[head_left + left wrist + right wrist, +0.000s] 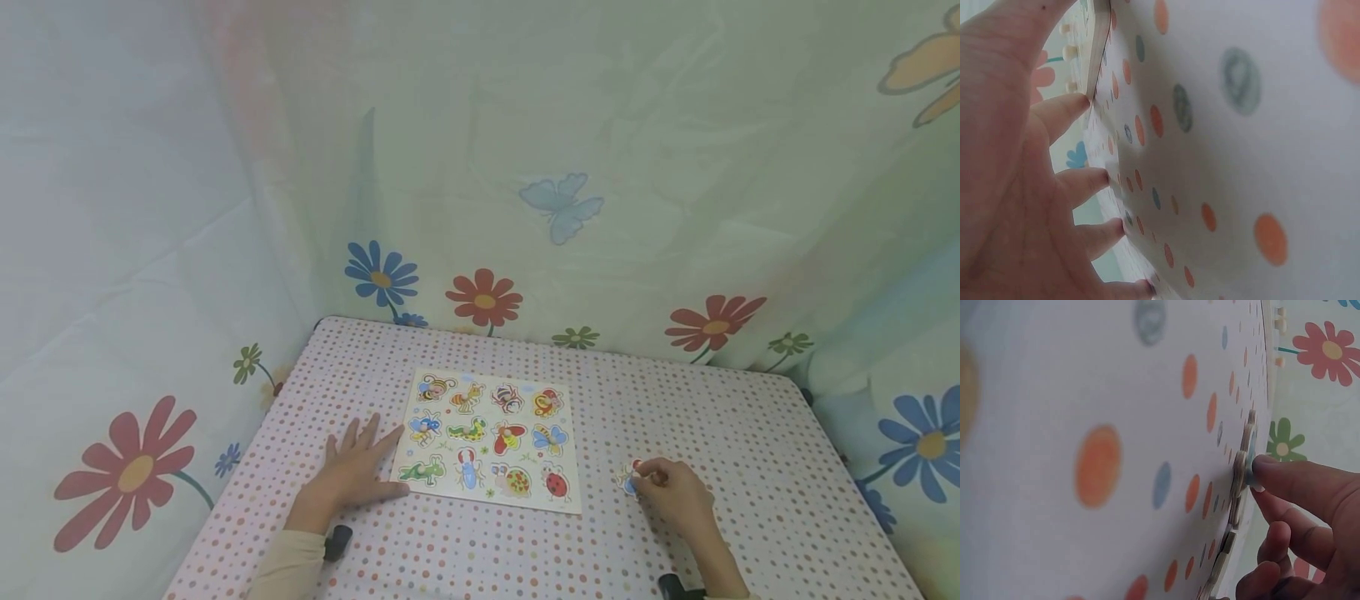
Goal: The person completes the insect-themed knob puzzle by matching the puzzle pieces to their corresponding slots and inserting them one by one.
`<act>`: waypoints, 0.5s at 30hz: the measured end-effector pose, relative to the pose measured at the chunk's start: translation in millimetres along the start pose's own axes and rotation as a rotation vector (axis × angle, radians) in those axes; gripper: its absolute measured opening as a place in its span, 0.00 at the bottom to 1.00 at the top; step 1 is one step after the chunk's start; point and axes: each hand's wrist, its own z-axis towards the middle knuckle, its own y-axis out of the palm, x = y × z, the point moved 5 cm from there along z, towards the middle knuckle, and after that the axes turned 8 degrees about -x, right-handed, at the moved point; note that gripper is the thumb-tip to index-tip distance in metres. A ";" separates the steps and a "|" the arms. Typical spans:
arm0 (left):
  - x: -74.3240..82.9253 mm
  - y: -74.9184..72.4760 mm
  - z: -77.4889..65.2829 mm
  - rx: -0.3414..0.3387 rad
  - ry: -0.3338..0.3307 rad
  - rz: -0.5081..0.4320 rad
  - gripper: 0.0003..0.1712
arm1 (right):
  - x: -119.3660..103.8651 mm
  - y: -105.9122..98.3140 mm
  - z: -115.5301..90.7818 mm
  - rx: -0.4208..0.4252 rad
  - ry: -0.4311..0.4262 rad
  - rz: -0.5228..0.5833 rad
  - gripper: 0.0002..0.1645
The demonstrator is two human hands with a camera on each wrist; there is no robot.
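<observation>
A wooden peg puzzle board (442, 502) with cartoon insects lies flat on the table. My left hand (352, 471) is spread at its left edge, fingers straight. In the left wrist view, the side of the board (1099, 56) and its round knobs (1070, 52) show, with one fingertip at its corner. To the right of the board, my right hand (675, 493) pinches a small puzzle piece (627, 479) coloured blue, white and red. The right wrist view shows the thin wooden edge of the piece (1239, 472) close against the tabletop, with thumb and index finger at its top.
A dotted cloth covers the table (510, 554). Behind it hangs a curtain (450, 150) printed with flowers and butterflies, which also runs along both sides. A dark strap device sits at each wrist.
</observation>
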 end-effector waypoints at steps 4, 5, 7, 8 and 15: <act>-0.5 0.4 0.5 0.001 -0.003 -0.008 0.58 | -2.2 0.3 1.7 -0.002 -0.010 -0.005 0.16; -0.8 0.7 0.8 0.001 -0.003 -0.011 0.58 | -3.5 0.3 2.1 0.002 -0.021 -0.007 0.16; -1.4 1.3 1.2 0.001 -0.004 -0.013 0.58 | -7.7 0.0 2.6 0.011 -0.061 -0.002 0.15; -1.6 1.5 1.3 0.001 -0.004 -0.013 0.58 | -10.5 -0.2 2.6 0.016 -0.083 0.005 0.14; 0.2 0.5 -0.1 0.006 0.001 -0.008 0.58 | -36.1 1.7 2.7 0.036 -0.210 0.072 0.12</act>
